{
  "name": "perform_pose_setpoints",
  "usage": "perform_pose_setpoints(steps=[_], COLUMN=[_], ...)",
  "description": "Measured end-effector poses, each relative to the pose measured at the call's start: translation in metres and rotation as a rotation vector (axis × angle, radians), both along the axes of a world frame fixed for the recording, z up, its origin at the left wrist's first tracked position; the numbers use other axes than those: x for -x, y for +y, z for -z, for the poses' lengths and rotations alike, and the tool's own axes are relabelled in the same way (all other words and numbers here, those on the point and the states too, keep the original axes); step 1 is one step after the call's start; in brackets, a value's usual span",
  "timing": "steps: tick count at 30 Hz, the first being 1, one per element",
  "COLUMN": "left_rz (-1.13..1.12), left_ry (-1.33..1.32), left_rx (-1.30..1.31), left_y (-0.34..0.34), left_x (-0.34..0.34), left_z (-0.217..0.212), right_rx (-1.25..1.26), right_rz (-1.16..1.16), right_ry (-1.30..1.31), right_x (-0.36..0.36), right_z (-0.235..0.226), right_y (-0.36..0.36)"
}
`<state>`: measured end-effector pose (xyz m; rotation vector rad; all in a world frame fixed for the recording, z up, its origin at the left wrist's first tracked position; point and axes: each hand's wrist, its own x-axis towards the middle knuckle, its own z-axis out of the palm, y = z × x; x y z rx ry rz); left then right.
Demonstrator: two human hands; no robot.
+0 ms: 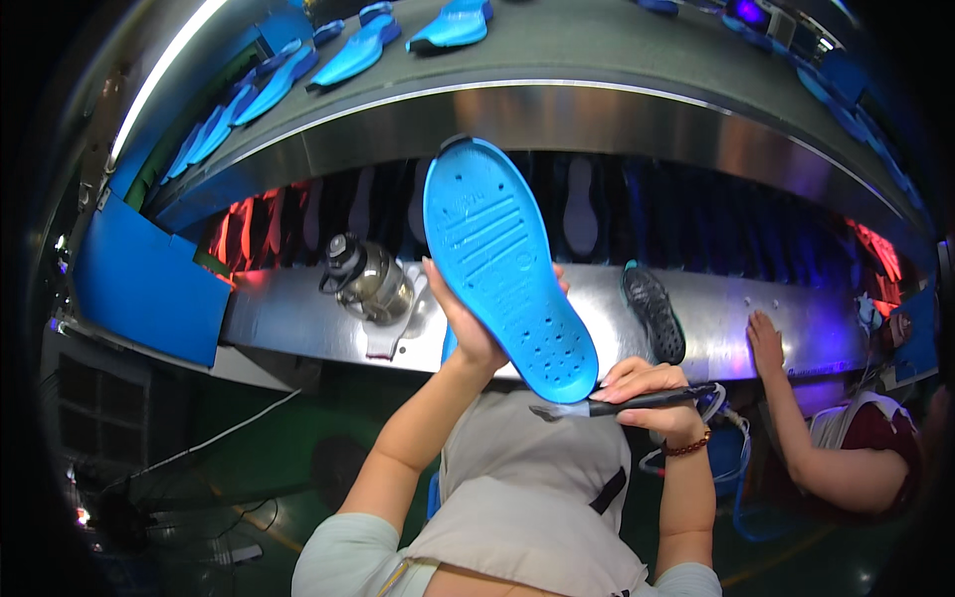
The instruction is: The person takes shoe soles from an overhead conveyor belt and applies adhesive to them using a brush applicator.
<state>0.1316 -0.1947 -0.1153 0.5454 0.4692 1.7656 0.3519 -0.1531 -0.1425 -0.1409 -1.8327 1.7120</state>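
Note:
My left hand (470, 326) grips a blue shoe sole (492, 249) from beneath, fingers wrapped round its sides. The sole is tilted, its broad toe end pointing away and its heel end toward me. Ridges cross its middle, small holes dot the heel, and a raised rim runs round it. Close beside the heel, my right hand (657, 383) is closed round a black-handled brush (662, 399). The brush lies nearly level, its dark tip pointing left just below the heel. I cannot tell whether it touches the sole.
A bottle (376, 284) stands on the metal ledge (477, 323) at left. A dark sole (653, 313) lies to the right, near a co-worker's hand (765, 343). Beyond, several blue soles (358, 50) rest on a conveyor belt (577, 50). Dark soles (580, 209) line the lower level.

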Motion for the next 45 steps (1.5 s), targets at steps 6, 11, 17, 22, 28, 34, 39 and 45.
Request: perform_pose_setpoints(steps=[6, 11, 17, 22, 28, 34, 39, 45], left_rz=[-0.026, 0.013, 0.004, 0.259, 0.406, 0.707, 0.815, 0.897], left_ry=[0.028, 0.018, -0.035, -0.124, 0.032, 0.294, 0.372, 0.360], left_rx=[-0.038, -0.078, 0.029, -0.013, 0.095, 0.210, 0.330, 0.497], left_y=[0.002, 0.001, -0.001, 0.001, -0.006, 0.000, 0.007, 0.001], left_x=[0.007, 0.002, -0.027, -0.024, -0.003, 0.002, -0.005, 0.016], left_z=[0.003, -0.003, -0.004, 0.030, 0.012, -0.001, -0.007, -0.001], right_rx=[-0.070, 0.271, 0.656, 0.376, 0.214, -0.304, -0.364, -0.358], right_rz=[0.143, 0.104, 0.178, 0.219, 0.181, -0.116, -0.048, -0.160], right_ry=[-0.193, 0.082, 0.261, -0.012, -0.265, -0.250, -0.256, -0.344], right_x=[0.006, 0.001, 0.015, 0.012, -0.007, -0.006, -0.009, -0.016], right_z=[-0.003, 0.006, 0.005, -0.025, -0.050, -0.058, -0.060, -0.076], right_y=[-0.009, 0.000, -0.013, -0.017, -0.005, 0.005, 0.017, 0.023])
